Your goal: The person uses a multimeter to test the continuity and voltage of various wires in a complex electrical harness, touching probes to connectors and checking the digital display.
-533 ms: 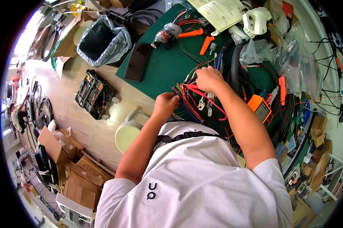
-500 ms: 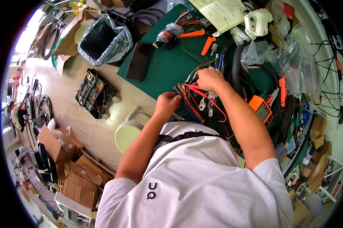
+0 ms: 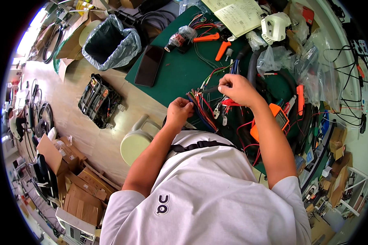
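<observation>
My left hand is pinched closed at the near edge of the table, on the end of a dark blue wire beside a fanned bundle of coloured wires. To its right, my right hand is closed on a slim black clip that points left at the bundle's stripped ends. Just below that hand lies a red clip, apart from the bundle. Metal lugs sit beneath the hands. An orange multimeter stands near my right forearm, partly hidden by it.
On the green table are a black phone, orange-handled tools, an open notebook, thick black cables and plastic bags. A lined bin, a toolbox and a stool stand left.
My right hand has lifted off the wires and shifted right, now with the black clip in it. The red clip has moved right, away from the bundle. My left hand has stayed put.
</observation>
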`<state>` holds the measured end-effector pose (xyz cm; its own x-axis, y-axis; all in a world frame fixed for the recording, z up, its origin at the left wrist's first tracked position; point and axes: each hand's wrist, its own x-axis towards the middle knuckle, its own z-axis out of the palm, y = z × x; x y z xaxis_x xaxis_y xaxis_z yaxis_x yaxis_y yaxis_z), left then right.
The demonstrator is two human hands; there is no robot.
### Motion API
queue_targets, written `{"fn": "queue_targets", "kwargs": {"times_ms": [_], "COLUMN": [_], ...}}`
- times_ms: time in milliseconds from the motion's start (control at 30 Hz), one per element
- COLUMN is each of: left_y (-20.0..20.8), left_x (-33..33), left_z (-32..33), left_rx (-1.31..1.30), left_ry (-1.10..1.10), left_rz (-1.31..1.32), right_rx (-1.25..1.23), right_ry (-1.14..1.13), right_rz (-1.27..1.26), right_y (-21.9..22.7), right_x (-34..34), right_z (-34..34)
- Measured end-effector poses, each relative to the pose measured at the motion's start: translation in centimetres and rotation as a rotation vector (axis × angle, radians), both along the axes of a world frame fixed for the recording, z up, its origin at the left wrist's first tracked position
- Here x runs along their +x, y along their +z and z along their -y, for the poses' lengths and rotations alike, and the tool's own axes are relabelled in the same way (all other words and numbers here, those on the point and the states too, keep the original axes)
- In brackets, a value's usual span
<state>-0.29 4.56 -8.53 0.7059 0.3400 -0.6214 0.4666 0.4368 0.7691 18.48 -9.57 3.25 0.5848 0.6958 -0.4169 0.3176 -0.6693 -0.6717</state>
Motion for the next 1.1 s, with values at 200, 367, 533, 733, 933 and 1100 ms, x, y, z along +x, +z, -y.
{"fn": "queue_targets", "kwargs": {"times_ms": [200,367,533,733,933,1100], "left_y": [1.9,3.2,5.1,5.6,6.5,6.6], "left_x": [-2.4,-3.4,-3.5,-3.6,-3.5,-3.4], "left_z": [0.9,1.2,1.9,2.6,2.9,3.3], "left_rx": [-0.102,-0.127,-0.133,-0.119,-0.126,-0.067], "left_ry": [0.071,-0.056,-0.145,-0.225,-0.198,-0.222], "left_rz": [0.29,0.439,0.505,0.533,0.51,0.492], "right_rx": [0.021,-0.107,-0.053,0.062,0.148,0.173], "right_ry": [-0.06,0.057,-0.092,-0.049,-0.21,-0.236], "right_rz": [0.212,0.092,-0.017,0.104,0.184,0.134], "right_y": [3.1,5.1,6.6,5.4,4.8,5.2], "right_x": [-3.3,-5.2,-8.4,-12.5,-12.7,-13.3], "right_z": [2.3,3.8,5.2,7.2,8.6,9.7]}}
